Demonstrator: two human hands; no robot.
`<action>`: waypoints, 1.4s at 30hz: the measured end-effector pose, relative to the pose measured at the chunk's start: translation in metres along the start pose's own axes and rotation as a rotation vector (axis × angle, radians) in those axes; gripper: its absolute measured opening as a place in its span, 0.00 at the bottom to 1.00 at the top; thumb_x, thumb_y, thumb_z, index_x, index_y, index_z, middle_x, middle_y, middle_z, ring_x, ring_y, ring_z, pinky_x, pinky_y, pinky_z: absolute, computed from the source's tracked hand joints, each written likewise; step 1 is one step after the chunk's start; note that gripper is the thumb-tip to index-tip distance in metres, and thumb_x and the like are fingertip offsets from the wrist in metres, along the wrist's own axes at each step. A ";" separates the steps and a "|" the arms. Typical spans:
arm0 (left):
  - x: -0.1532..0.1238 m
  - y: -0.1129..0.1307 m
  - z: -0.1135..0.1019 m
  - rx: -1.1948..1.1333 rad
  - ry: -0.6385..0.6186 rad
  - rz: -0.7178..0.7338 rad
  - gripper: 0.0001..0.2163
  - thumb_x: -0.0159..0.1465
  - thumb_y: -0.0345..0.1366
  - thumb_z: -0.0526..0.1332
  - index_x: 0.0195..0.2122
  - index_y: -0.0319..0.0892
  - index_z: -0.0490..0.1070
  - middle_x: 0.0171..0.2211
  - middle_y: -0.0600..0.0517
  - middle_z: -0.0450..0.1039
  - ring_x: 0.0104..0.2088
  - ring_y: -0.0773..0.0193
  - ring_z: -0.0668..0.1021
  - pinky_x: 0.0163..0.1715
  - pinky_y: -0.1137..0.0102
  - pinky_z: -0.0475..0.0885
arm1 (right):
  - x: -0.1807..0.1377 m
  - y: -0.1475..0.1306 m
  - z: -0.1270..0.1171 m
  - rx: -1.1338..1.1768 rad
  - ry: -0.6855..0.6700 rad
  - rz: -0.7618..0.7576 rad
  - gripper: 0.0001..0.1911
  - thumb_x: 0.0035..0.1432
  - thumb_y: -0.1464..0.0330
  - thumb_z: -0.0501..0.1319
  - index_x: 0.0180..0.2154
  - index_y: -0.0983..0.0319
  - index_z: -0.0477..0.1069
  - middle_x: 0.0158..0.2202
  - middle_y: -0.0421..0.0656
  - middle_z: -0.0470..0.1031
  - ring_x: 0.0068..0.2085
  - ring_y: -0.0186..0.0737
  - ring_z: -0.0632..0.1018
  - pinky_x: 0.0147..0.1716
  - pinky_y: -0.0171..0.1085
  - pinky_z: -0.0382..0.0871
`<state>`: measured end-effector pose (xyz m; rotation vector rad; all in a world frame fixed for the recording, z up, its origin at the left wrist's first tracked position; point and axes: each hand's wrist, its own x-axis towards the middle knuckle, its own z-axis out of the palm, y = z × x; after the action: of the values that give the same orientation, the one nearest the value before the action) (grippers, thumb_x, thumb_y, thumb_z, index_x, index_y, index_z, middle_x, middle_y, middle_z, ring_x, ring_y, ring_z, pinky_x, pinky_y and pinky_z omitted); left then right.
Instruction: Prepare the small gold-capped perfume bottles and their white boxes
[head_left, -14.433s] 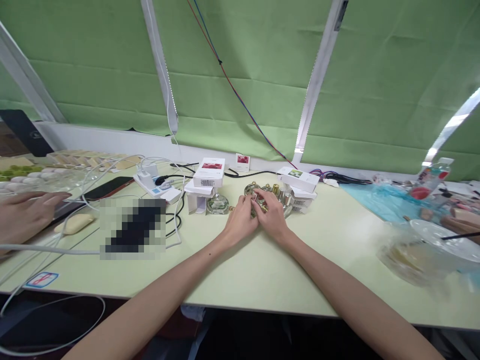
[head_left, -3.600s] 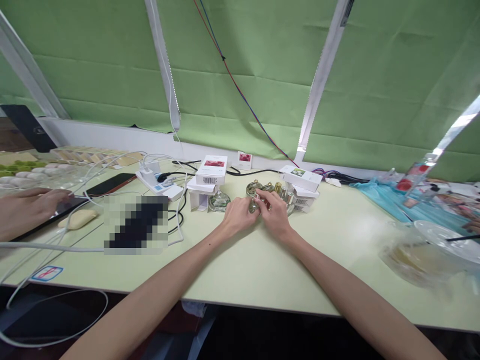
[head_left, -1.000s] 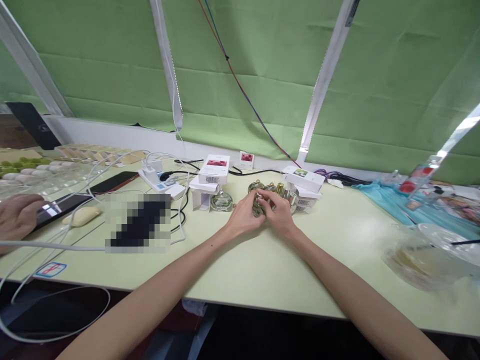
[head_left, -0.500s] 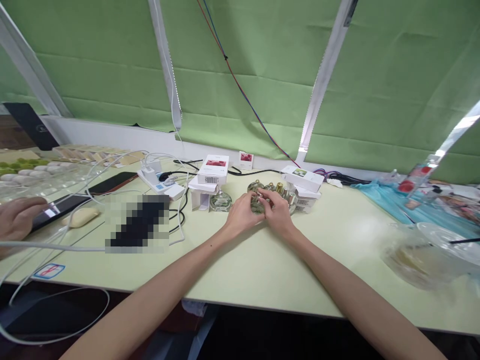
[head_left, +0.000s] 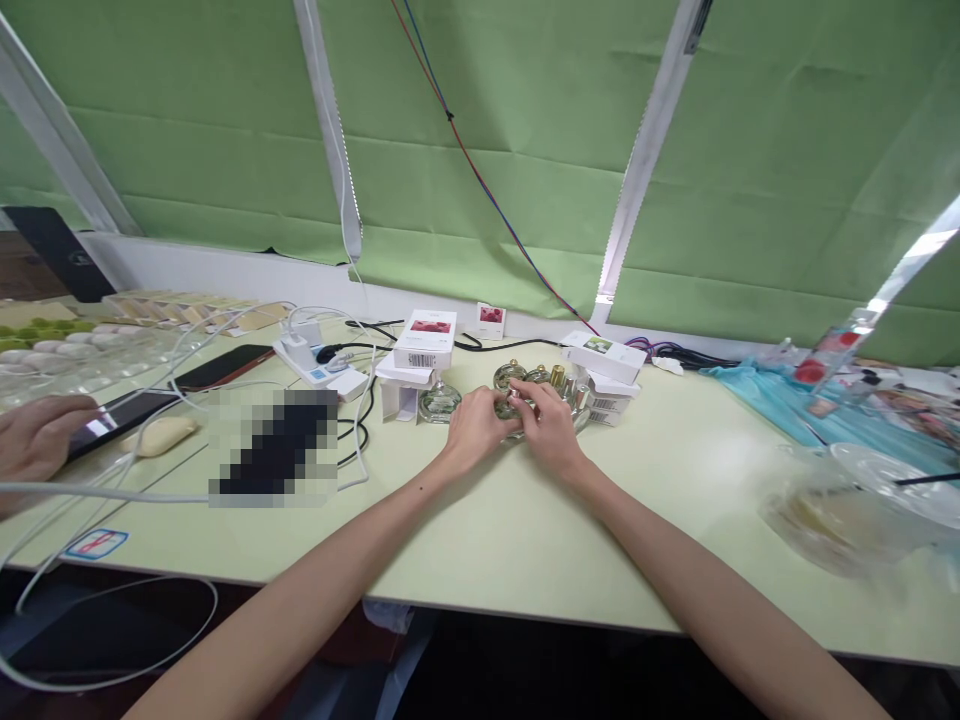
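Note:
Side by side over the table, my left hand (head_left: pixel 478 428) and my right hand (head_left: pixel 551 424) close around a small glass perfume bottle, whose body their fingers mostly hide. My right fingertips are at its top, while my left fingers curl along its left side. Right behind them stand more glass perfume bottles with gold tops, one round bottle (head_left: pixel 508 374) among them. Another clear glass bottle (head_left: pixel 440 401) sits to the left of my left hand, beside a white box (head_left: pixel 424 340) with a red picture. Behind my right hand lies a white box (head_left: pixel 604 356) with a green picture.
Another person's hand (head_left: pixel 37 435) rests by a phone (head_left: pixel 124 415) at the left. White cables and a power strip (head_left: pixel 321 369) lie nearby, close to a pixelated dark patch. A clear plastic container (head_left: pixel 832 510) and blue cloth (head_left: pixel 795 395) are at the right.
My hands have shifted slightly. The left one sits a little further left and the thumbs are more apart. The bottles and boxes behind stay in place.

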<state>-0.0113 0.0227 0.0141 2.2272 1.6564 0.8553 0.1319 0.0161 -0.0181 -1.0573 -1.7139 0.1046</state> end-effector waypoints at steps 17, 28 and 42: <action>0.003 -0.002 -0.001 -0.001 -0.035 0.069 0.12 0.57 0.42 0.63 0.39 0.43 0.81 0.37 0.46 0.79 0.38 0.56 0.79 0.33 0.70 0.67 | -0.002 -0.002 0.001 0.013 -0.001 -0.007 0.15 0.67 0.67 0.56 0.52 0.58 0.75 0.43 0.47 0.76 0.44 0.43 0.79 0.42 0.41 0.76; 0.003 -0.004 -0.005 -0.067 -0.112 0.063 0.15 0.55 0.42 0.64 0.42 0.44 0.80 0.34 0.49 0.81 0.37 0.55 0.80 0.36 0.69 0.69 | -0.002 -0.003 0.001 0.001 0.006 -0.017 0.15 0.67 0.66 0.56 0.52 0.57 0.75 0.42 0.47 0.76 0.45 0.43 0.78 0.43 0.42 0.76; 0.002 -0.004 -0.002 -0.051 -0.069 0.059 0.13 0.55 0.40 0.63 0.39 0.42 0.80 0.32 0.47 0.81 0.34 0.57 0.79 0.34 0.69 0.68 | -0.002 -0.003 0.000 0.013 0.004 -0.017 0.16 0.67 0.66 0.55 0.52 0.58 0.75 0.42 0.48 0.75 0.44 0.43 0.78 0.43 0.41 0.76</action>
<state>-0.0150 0.0251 0.0141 2.2546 1.5286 0.8157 0.1300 0.0132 -0.0182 -1.0332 -1.7156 0.1024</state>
